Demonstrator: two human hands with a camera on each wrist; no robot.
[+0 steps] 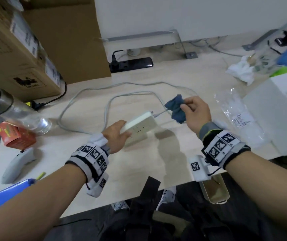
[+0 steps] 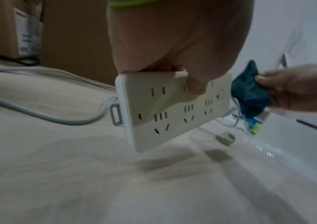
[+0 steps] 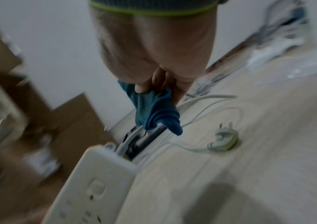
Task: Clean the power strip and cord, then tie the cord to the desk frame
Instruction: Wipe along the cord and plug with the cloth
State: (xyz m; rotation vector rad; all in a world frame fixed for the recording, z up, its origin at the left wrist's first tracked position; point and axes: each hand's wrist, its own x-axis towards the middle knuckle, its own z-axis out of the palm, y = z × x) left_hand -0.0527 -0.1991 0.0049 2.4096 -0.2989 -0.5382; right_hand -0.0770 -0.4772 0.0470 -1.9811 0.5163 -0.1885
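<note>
**Cloth on the cord, strip held off the desk**

Nearest the lens, two forearms with marker-printed wristbands reach in over the pale wood-grain desk [image 1: 156,153]. The left hand [image 1: 116,134] grips the white rectangular plastic power strip [image 1: 139,124] by its near end, thumb across the socket face, holding it tilted clear of the desk! The right hand [image 1: 196,112] pinches a crumpled dark blue cloth [image 1: 176,108] bunched around the grey cord [image 1: 80,100] right where it leaves the strip. The rest of that cord loops away over the desk, and its pale flat plug [image 3: 223,139] lies loose on the surface beside the cloth.

Where's the danger? In my judgement, a hard pull along the cord could drag those loops into the clear bottle with the steel cap [image 1: 9,112] standing nearby, or yank the strip out of the left hand's hold. The cloth could also slide off the cord and wipe nothing.
</note>
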